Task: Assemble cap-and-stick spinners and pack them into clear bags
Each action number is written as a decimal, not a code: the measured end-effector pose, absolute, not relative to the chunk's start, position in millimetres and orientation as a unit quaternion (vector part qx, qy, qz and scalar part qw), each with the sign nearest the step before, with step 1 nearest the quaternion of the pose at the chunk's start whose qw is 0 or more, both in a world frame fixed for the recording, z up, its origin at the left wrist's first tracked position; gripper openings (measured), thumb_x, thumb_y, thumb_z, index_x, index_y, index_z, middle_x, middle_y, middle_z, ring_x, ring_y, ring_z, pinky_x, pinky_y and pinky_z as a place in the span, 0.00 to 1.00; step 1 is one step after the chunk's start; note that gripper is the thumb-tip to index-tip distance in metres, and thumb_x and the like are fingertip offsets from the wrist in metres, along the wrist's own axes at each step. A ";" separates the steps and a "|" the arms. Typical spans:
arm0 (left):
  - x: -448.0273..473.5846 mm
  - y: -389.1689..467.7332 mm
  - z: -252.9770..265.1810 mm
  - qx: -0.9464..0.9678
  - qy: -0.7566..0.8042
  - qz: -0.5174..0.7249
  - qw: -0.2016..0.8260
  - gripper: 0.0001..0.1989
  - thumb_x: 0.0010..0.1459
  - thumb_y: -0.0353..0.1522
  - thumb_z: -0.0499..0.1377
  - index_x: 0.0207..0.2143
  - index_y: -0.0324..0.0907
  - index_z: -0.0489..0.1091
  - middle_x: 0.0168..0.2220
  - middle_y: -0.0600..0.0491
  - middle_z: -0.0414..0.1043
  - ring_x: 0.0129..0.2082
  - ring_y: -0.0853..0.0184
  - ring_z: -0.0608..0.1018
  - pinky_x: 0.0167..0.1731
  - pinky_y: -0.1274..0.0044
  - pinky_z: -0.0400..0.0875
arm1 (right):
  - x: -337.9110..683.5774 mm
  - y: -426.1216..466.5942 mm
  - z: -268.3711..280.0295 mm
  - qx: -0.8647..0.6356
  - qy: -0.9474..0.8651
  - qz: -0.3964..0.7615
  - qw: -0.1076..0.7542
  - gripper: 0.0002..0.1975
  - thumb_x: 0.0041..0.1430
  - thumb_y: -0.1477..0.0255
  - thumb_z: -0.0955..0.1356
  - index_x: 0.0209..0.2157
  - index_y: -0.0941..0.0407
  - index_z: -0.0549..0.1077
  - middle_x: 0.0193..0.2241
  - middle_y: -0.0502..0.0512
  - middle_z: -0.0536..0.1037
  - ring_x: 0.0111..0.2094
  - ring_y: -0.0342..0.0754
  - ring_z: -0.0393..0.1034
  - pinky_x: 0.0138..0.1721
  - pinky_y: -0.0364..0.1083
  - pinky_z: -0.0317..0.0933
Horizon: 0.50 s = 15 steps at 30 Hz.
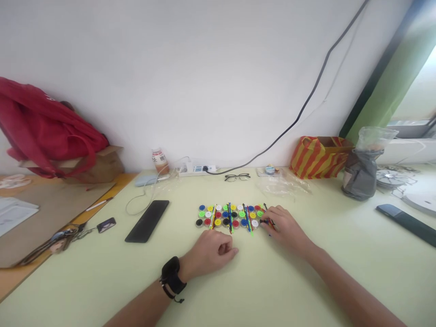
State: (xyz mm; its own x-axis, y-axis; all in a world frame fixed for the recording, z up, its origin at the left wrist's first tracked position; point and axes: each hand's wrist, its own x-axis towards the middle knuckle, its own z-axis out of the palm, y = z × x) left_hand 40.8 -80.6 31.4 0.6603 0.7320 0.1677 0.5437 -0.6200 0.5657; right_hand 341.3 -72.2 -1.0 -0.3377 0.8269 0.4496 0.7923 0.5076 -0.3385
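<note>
Several small round discs in white, red, yellow, blue, green and black lie in neat rows on the table. Thin coloured sticks lie in bundles between columns of discs. My right hand reaches over the right end of the rows, its fingertips pinched on a small black piece beside the last stick bundle; the fingers partly hide both. Just in front of the discs, my left hand rests on the table, loosely curled with nothing visible in it. A black watch is on the left wrist.
A black phone lies left of the discs. Behind them are eyeglasses, a power strip and a bottle. A striped bag and grey bag stand at right; a dark flat object lies nearer.
</note>
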 end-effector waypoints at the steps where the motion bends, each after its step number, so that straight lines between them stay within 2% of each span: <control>1: 41.0 -80.0 31.5 0.879 0.366 0.191 0.239 0.17 0.60 0.34 0.61 0.21 0.42 0.61 0.18 0.59 0.63 0.20 0.71 0.64 0.24 0.76 0.54 | 341.6 -72.3 0.0 -0.498 -0.815 0.039 0.294 0.07 0.68 0.69 0.66 0.38 0.51 0.76 0.34 0.57 0.79 0.37 0.56 0.72 0.39 0.54 0.65; 4: 41.8 -80.6 31.5 0.874 0.375 0.190 0.242 0.16 0.62 0.35 0.60 0.22 0.42 0.63 0.20 0.58 0.66 0.22 0.70 0.67 0.25 0.76 0.58 | 341.8 -75.0 6.6 -0.496 -0.805 0.057 0.322 0.08 0.70 0.70 0.64 0.38 0.51 0.75 0.35 0.57 0.78 0.38 0.56 0.72 0.41 0.54 0.66; 7: 44.2 -84.8 32.6 0.858 0.381 0.234 0.254 0.06 0.63 0.37 0.61 0.36 0.45 0.71 0.33 0.54 0.75 0.31 0.66 0.74 0.31 0.75 0.66 | 336.8 -82.5 16.3 -0.485 -0.781 0.070 0.387 0.08 0.71 0.69 0.63 0.40 0.51 0.74 0.37 0.59 0.78 0.40 0.56 0.72 0.42 0.54 0.67; 9: 46.2 -88.2 34.0 0.848 0.383 0.264 0.255 0.12 0.63 0.38 0.62 0.48 0.47 0.71 0.42 0.51 0.77 0.39 0.62 0.77 0.38 0.72 0.70 | 327.5 -90.1 20.5 -0.468 -0.773 0.094 0.417 0.07 0.71 0.67 0.64 0.42 0.51 0.74 0.38 0.59 0.77 0.41 0.56 0.72 0.42 0.54 0.68; 11: 48.1 -91.2 34.9 0.847 0.377 0.272 0.259 0.18 0.63 0.38 0.63 0.55 0.48 0.69 0.48 0.49 0.76 0.45 0.59 0.77 0.43 0.70 0.72 | 313.6 -98.1 20.7 -0.431 -0.792 0.123 0.414 0.06 0.70 0.68 0.66 0.42 0.51 0.75 0.39 0.59 0.78 0.42 0.55 0.73 0.43 0.53 0.68; 15: 51.5 -94.4 33.4 0.857 0.349 0.262 0.273 0.17 0.64 0.36 0.62 0.55 0.50 0.69 0.53 0.49 0.75 0.52 0.58 0.76 0.51 0.68 0.72 | 289.9 -106.3 14.0 -0.355 -0.856 0.127 0.353 0.05 0.69 0.69 0.67 0.38 0.51 0.74 0.35 0.56 0.79 0.38 0.52 0.73 0.40 0.51 0.67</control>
State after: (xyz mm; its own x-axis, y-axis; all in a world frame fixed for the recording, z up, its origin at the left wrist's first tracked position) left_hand 51.5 -94.4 33.4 0.6193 0.7414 0.2586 0.4556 -0.6076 0.6506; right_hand 289.9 -106.3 14.0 -0.4990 0.6980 0.5137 0.5186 0.7154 -0.4683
